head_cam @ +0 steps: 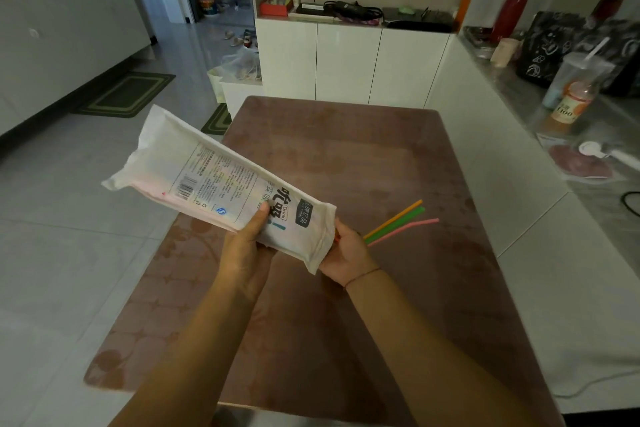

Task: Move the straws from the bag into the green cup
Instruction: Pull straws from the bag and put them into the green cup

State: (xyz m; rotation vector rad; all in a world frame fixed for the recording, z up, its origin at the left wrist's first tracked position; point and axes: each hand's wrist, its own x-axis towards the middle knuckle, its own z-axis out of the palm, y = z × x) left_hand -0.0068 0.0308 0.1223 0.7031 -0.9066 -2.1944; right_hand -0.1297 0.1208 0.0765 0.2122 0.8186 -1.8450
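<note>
The brownish-mauve rectangular table (346,156) with a faint leaf pattern spreads beneath and beyond both hands, a clear surface to work over. Above it, the long white plastic bag (214,184) printed with a barcode and dark lettering is held aloft at a slant, its sealed end raised up and away to the left and its mouth dipped toward the right hand, probably so the straws slide toward the opening. The left hand (247,246) is clamped on the bag near its lower end, thumb on top and fingers underneath, steadying it. The right hand (346,253) sits at the bag's mouth, closed on three thin plastic straws (398,224), orange, green and pink, whose free ends fan out to the right over the table; they seem to be mid-withdrawal from the bag. Faint pink shows through the bag, suggesting more straws inside. No green cup is in view, so its place cannot be told.
</note>
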